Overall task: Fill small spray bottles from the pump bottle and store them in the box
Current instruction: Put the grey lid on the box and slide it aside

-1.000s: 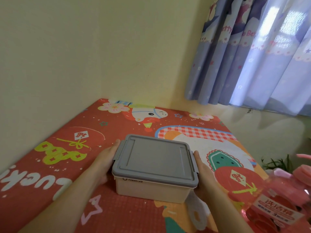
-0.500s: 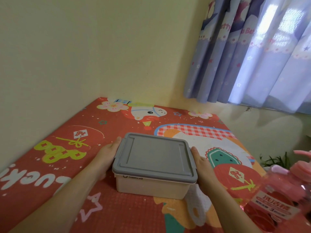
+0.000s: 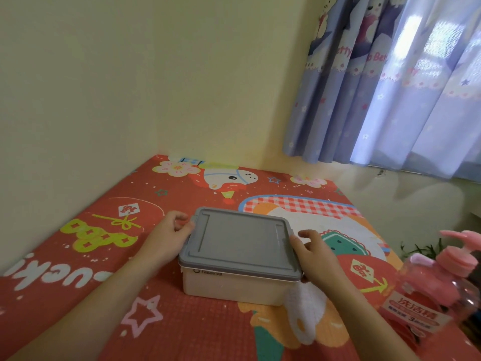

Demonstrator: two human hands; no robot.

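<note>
Seen from above and behind two bare forearms reaching onto a red cartoon-printed mat [image 3: 86, 261] laid against a pale yellow wall [image 3: 130, 87]. At left, the left hand [image 3: 169, 237] with fingers curled at the left end of the box [image 3: 234, 285], fingertips on the grey clip at the lid's edge. In the middle, the cream box resting flat on the mat, closed under a grey lid [image 3: 240, 243]. At the box's right end, the right hand [image 3: 316, 254] with thumb on the lid's right edge and fingers loosely bent over the side, partly spread; whether gripping the right clip or just resting against it cannot be told. Further right, at the mat's near corner, a pink pump bottle [image 3: 432, 290] standing upright, well apart from the box, untouched by either hand. Above right, lilac curtains [image 3: 390, 87] hanging over a bright window.
</note>
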